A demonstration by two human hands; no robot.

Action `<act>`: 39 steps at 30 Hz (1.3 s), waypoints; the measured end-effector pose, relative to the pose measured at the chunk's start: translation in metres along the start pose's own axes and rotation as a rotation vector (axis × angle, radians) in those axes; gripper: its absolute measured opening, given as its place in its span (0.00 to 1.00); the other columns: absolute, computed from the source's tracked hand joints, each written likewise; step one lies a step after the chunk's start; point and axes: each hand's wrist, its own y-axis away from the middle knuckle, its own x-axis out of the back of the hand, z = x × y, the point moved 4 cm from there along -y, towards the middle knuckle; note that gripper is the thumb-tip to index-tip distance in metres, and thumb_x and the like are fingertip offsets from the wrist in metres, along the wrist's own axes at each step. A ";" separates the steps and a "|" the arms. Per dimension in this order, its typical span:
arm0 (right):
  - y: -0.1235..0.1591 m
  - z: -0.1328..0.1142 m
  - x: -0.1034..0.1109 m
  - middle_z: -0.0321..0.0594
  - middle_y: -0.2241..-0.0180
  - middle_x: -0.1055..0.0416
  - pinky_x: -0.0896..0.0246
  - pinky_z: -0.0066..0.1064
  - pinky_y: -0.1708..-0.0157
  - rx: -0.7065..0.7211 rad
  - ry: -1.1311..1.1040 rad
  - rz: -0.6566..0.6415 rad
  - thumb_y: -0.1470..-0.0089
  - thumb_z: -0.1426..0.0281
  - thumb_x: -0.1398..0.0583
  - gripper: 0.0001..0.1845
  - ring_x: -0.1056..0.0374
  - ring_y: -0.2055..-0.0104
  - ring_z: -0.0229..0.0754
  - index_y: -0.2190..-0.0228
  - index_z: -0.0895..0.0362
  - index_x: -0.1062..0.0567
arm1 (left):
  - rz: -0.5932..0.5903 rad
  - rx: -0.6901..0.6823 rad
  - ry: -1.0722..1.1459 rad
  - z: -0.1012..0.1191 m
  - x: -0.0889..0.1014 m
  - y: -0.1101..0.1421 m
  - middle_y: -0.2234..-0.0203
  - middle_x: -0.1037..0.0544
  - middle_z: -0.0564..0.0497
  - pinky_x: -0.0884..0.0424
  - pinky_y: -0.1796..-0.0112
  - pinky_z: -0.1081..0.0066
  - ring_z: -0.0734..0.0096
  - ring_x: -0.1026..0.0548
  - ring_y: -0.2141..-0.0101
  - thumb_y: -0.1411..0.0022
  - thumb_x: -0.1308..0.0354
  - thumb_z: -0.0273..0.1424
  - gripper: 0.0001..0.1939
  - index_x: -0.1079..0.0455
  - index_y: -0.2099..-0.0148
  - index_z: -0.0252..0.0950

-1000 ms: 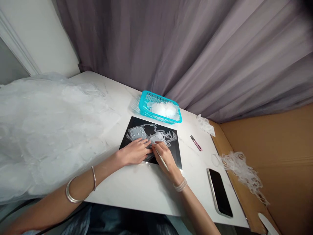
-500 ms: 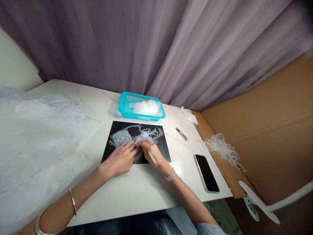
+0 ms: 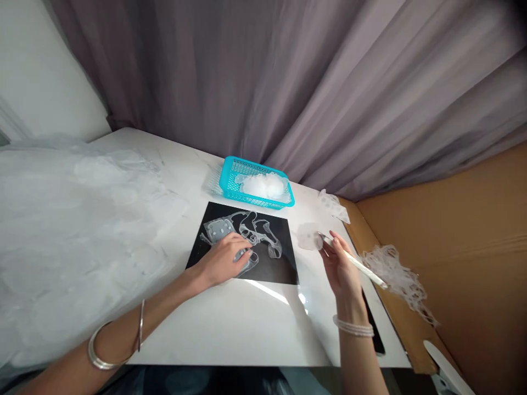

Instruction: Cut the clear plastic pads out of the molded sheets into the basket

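A black mat (image 3: 272, 266) lies on the white table (image 3: 230, 323). On it rests a clear film sheet (image 3: 247, 230) with cut-out shapes. My left hand (image 3: 224, 258) lies flat on the film's near part, fingers stretched out. My right hand (image 3: 340, 263) is raised to the right of the mat, closed on a thin white tool (image 3: 358, 264). A small translucent round piece (image 3: 307, 237) hangs at the tool's tip.
A teal basket (image 3: 230, 181) with white pieces stands behind the mat. A large heap of clear film (image 3: 74, 219) covers the table's left. A film scrap (image 3: 333, 204) and tangled scraps (image 3: 395, 277) lie right, by a cardboard wall (image 3: 461, 247). A phone (image 3: 373, 329) is partly hidden by my wrist.
My right hand has lifted off the mat and moved right with the tool, carrying a small round film piece. My left hand stays on the film. The view has shifted.
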 end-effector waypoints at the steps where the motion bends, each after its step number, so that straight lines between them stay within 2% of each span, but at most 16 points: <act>1: 0.013 -0.003 -0.025 0.43 0.58 0.20 0.34 0.45 0.45 0.033 0.035 -0.049 0.45 0.59 0.35 0.16 0.24 0.53 0.47 0.56 0.51 0.21 | 0.009 0.035 0.070 0.003 0.000 -0.001 0.51 0.21 0.41 0.38 0.41 0.52 0.47 0.30 0.43 0.34 0.49 0.45 0.23 0.24 0.49 0.35; 3: 0.041 -0.013 -0.080 0.44 0.52 0.22 0.35 0.47 0.44 0.146 0.248 -0.220 0.40 0.58 0.39 0.15 0.27 0.48 0.50 0.56 0.50 0.20 | -0.033 0.116 0.212 0.005 0.001 -0.003 0.54 0.19 0.38 0.29 0.48 0.54 0.51 0.22 0.52 0.31 0.60 0.50 0.32 0.27 0.45 0.31; 5: 0.069 -0.021 -0.132 0.42 0.46 0.26 0.42 0.46 0.39 0.236 0.458 -0.607 0.37 0.57 0.43 0.17 0.36 0.38 0.52 0.52 0.48 0.20 | -0.082 0.256 0.534 0.004 0.006 -0.004 0.56 0.19 0.36 0.25 0.55 0.59 0.56 0.19 0.58 0.30 0.65 0.51 0.37 0.29 0.44 0.27; 6: 0.082 -0.022 -0.151 0.40 0.43 0.28 0.48 0.47 0.35 0.251 0.505 -0.817 0.36 0.55 0.46 0.20 0.43 0.34 0.52 0.50 0.47 0.21 | -0.088 0.332 0.726 0.002 0.009 -0.005 0.57 0.18 0.35 0.24 0.56 0.61 0.58 0.19 0.61 0.30 0.64 0.51 0.37 0.29 0.44 0.26; 7: 0.091 -0.022 -0.163 0.39 0.39 0.32 0.54 0.47 0.33 0.246 0.518 -0.954 0.34 0.53 0.49 0.24 0.48 0.31 0.51 0.47 0.47 0.23 | -0.078 0.397 0.902 0.001 0.013 -0.005 0.58 0.18 0.35 0.24 0.57 0.62 0.59 0.19 0.62 0.30 0.62 0.50 0.35 0.29 0.45 0.25; 8: 0.095 -0.022 -0.169 0.37 0.37 0.36 0.59 0.47 0.31 0.229 0.494 -1.023 0.33 0.51 0.54 0.27 0.52 0.29 0.50 0.45 0.47 0.24 | -0.058 0.438 1.032 0.000 0.018 -0.005 0.59 0.18 0.35 0.24 0.58 0.63 0.59 0.19 0.63 0.30 0.60 0.49 0.34 0.29 0.45 0.24; 10: 0.089 -0.018 -0.167 0.37 0.35 0.39 0.63 0.48 0.31 0.175 0.371 -0.940 0.33 0.49 0.61 0.34 0.52 0.30 0.49 0.45 0.48 0.25 | -0.028 0.451 1.125 0.000 0.027 -0.007 0.58 0.18 0.35 0.25 0.55 0.59 0.56 0.19 0.61 0.30 0.57 0.48 0.33 0.30 0.43 0.24; 12: 0.070 -0.010 -0.155 0.40 0.38 0.33 0.55 0.48 0.33 0.124 0.190 -0.702 0.33 0.48 0.62 0.36 0.43 0.34 0.50 0.48 0.49 0.23 | -0.026 0.446 1.124 0.000 0.031 -0.008 0.56 0.19 0.32 0.28 0.51 0.54 0.48 0.20 0.57 0.31 0.56 0.48 0.34 0.33 0.40 0.24; 14: 0.052 0.000 -0.141 0.43 0.49 0.24 0.46 0.46 0.38 0.063 0.061 -0.483 0.33 0.49 0.58 0.33 0.33 0.42 0.51 0.53 0.51 0.20 | -0.036 0.459 1.101 0.001 0.030 -0.008 0.54 0.20 0.30 0.31 0.48 0.51 0.44 0.21 0.54 0.31 0.56 0.49 0.35 0.35 0.38 0.23; 16: 0.040 0.011 -0.133 0.42 0.67 0.21 0.41 0.42 0.45 -0.012 0.011 -0.372 0.34 0.50 0.53 0.29 0.27 0.53 0.48 0.57 0.54 0.19 | -0.054 0.476 1.089 0.001 0.027 -0.008 0.54 0.21 0.28 0.33 0.46 0.50 0.42 0.21 0.53 0.31 0.57 0.49 0.36 0.36 0.38 0.22; 18: 0.037 0.020 -0.133 0.35 0.82 0.32 0.38 0.39 0.52 -0.137 -0.007 -0.396 0.36 0.50 0.49 0.27 0.27 0.65 0.45 0.59 0.56 0.19 | -0.081 0.489 1.080 0.001 0.023 -0.007 0.54 0.21 0.28 0.34 0.45 0.49 0.42 0.21 0.53 0.31 0.58 0.49 0.36 0.36 0.38 0.22; 21: 0.042 0.030 -0.137 0.25 0.89 0.50 0.39 0.34 0.68 -0.372 -0.066 -0.497 0.39 0.49 0.45 0.26 0.42 0.82 0.37 0.61 0.59 0.20 | -0.112 0.499 1.072 0.001 0.019 -0.007 0.52 0.21 0.29 0.35 0.45 0.48 0.41 0.21 0.53 0.31 0.58 0.49 0.35 0.35 0.38 0.23; 24: 0.049 0.034 -0.139 0.22 0.87 0.57 0.58 0.28 0.81 -0.497 -0.084 -0.542 0.42 0.52 0.40 0.22 0.62 0.85 0.30 0.65 0.60 0.22 | -0.146 0.499 1.062 0.001 0.016 -0.006 0.50 0.22 0.30 0.36 0.44 0.47 0.41 0.22 0.52 0.30 0.58 0.48 0.35 0.34 0.39 0.23; 27: 0.052 0.034 -0.140 0.22 0.85 0.57 0.68 0.28 0.82 -0.498 -0.041 -0.562 0.47 0.56 0.34 0.18 0.64 0.83 0.29 0.69 0.60 0.23 | -0.171 0.509 1.050 0.001 0.014 -0.006 0.51 0.21 0.31 0.37 0.44 0.47 0.41 0.22 0.52 0.30 0.60 0.48 0.34 0.34 0.39 0.24; 31: 0.053 0.033 -0.139 0.23 0.85 0.55 0.68 0.29 0.81 -0.450 0.035 -0.562 0.52 0.60 0.31 0.17 0.61 0.82 0.29 0.66 0.61 0.21 | -0.171 0.522 1.053 0.001 0.013 -0.006 0.52 0.21 0.30 0.37 0.44 0.46 0.41 0.21 0.53 0.30 0.59 0.47 0.34 0.36 0.38 0.24; 39: 0.050 0.035 -0.135 0.23 0.86 0.54 0.68 0.29 0.81 -0.445 0.019 -0.500 0.53 0.61 0.30 0.17 0.61 0.82 0.29 0.67 0.61 0.20 | -0.204 0.494 1.063 0.002 0.016 -0.006 0.51 0.22 0.29 0.37 0.43 0.47 0.40 0.22 0.52 0.31 0.57 0.48 0.35 0.37 0.37 0.23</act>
